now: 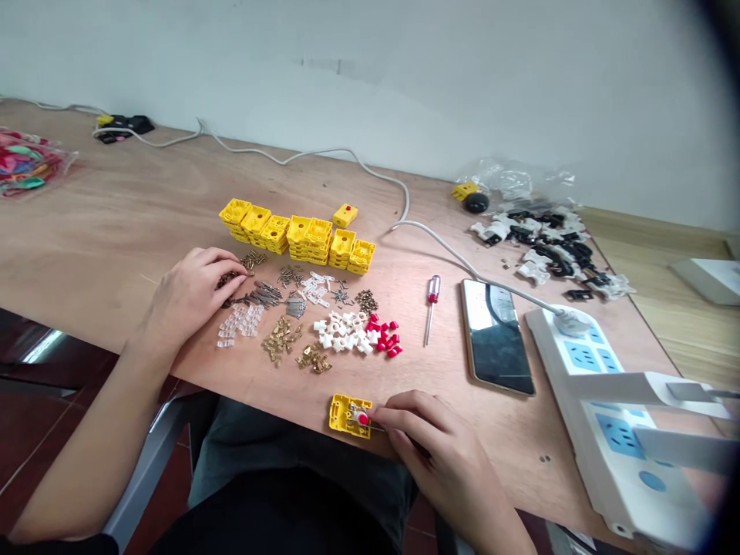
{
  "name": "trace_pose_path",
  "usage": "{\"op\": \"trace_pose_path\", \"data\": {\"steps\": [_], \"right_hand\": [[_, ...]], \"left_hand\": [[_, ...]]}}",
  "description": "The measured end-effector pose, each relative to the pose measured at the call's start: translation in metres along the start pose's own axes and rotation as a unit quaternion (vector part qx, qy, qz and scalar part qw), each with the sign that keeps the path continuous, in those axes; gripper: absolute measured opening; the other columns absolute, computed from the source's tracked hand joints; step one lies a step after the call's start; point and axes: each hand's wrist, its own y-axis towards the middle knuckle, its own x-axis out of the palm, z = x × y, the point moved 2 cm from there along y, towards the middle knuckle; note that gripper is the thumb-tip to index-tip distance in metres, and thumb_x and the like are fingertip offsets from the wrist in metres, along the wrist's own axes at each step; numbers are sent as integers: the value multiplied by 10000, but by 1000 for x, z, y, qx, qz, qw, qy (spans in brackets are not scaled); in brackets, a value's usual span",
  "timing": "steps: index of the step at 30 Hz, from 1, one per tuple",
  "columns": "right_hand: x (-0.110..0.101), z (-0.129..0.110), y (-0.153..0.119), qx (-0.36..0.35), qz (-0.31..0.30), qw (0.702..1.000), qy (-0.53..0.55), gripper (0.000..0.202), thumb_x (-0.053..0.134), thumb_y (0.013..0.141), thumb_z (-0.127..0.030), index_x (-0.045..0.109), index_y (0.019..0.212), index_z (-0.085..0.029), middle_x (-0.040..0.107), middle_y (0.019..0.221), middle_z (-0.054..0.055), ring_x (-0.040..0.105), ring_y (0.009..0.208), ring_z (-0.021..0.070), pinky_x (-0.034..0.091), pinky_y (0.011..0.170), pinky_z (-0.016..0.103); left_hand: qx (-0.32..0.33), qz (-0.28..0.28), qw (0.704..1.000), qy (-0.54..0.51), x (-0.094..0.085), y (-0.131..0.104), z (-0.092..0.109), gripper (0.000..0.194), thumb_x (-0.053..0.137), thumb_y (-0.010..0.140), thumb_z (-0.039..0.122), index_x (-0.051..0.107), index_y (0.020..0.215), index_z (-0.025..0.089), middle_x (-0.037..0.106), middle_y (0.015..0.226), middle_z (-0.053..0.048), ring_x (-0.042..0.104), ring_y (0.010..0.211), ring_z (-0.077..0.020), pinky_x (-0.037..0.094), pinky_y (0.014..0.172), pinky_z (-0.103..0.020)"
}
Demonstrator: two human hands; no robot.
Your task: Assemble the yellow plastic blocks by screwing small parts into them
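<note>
My left hand [193, 289] reaches over a pile of small brown screws [230, 279] at the left end of the parts, its fingers bent down onto them; whatever is between the fingertips is hidden. Near the table's front edge lies an open yellow housing [341, 415] with a red button [362, 418] and white and metal parts inside. At its right side, my right hand [442, 443] pinches a thin piece whose end shows by the housing. Stacks of yellow shells [309, 239] and a closed yellow box [345, 215] stand behind the small parts.
White caps [345, 333], red caps [388, 338], brass pieces [281, 339] and clear pieces [240, 324] lie in piles. Farther right are a screwdriver [432, 297], a phone [498, 339], a power strip [563, 385] and black and white parts [558, 247]. A cable [439, 243] crosses the table.
</note>
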Motion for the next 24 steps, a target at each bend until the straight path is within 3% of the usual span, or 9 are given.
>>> {"op": "trace_pose_path", "data": {"steps": [4, 7, 9, 10, 12, 14, 17, 24], "right_hand": [[0, 0, 1, 7, -1, 1000, 8, 306, 515, 971, -61, 715, 1091, -259, 727, 978, 47, 719, 838, 166, 608, 704, 287], [1, 0, 0, 13, -6, 1000, 14, 295, 519, 980, -69, 711, 1096, -260, 722, 987, 50, 716, 854, 167, 606, 719, 290], [2, 1, -1, 17, -9, 1000, 18, 297, 519, 981, -67, 707, 1102, -263, 718, 996, 48, 713, 866, 167, 604, 728, 293], [2, 1, -2, 18, -10, 1000, 19, 296, 520, 980, -67, 705, 1102, -263, 717, 1000, 47, 713, 871, 167, 604, 731, 296], [2, 2, -3, 20, -12, 1000, 19, 289, 523, 982, -74, 703, 1105, -264, 715, 1008, 47, 712, 880, 171, 602, 739, 304], [2, 1, -4, 22, -14, 1000, 17, 279, 527, 986, -86, 704, 1110, -262, 715, 1013, 49, 711, 885, 178, 600, 745, 316], [2, 1, -4, 17, -14, 1000, 19, 276, 525, 992, -94, 707, 1122, -256, 714, 1010, 53, 708, 876, 182, 594, 740, 322], [4, 2, -2, 10, -5, 1000, 18, 252, 534, 996, -106, 714, 1110, -241, 713, 995, 56, 698, 867, 186, 584, 740, 331]], "left_hand": [[0, 39, 999, -27, -16, 2, 9, 260, 509, 1055, 383, 699, 1016, 209, 699, 1096, -59, 642, 1032, -258, 527, 909, -403], [-9, 58, 996, -69, -43, -3, 40, 227, 506, 1067, 332, 676, 1090, 183, 706, 1075, -13, 677, 979, -192, 526, 887, -318], [28, 97, 989, -110, -60, -12, 68, 111, 610, 1025, 284, 679, 1045, 200, 732, 989, 18, 691, 865, -143, 531, 815, -270], [63, 84, 983, -154, -63, -18, 83, 72, 642, 1008, 249, 673, 1046, 196, 742, 990, 14, 702, 859, -133, 541, 822, -256], [154, 25, 954, -255, -62, -30, 111, 85, 615, 1018, 182, 667, 1086, 183, 757, 997, -3, 722, 897, -130, 553, 842, -237], [183, -23, 931, -315, -52, -41, 132, 150, 585, 1032, 150, 658, 1162, 162, 760, 1066, -38, 727, 954, -136, 554, 877, -237], [197, -46, 910, -361, -34, -51, 151, 145, 562, 1045, 156, 674, 1137, 145, 756, 1013, -48, 712, 913, -149, 552, 844, -268], [183, -13, 929, -321, -13, -52, 167, 137, 604, 1027, 213, 734, 1051, 174, 704, 997, -69, 595, 915, -196, 517, 808, -331]]}}
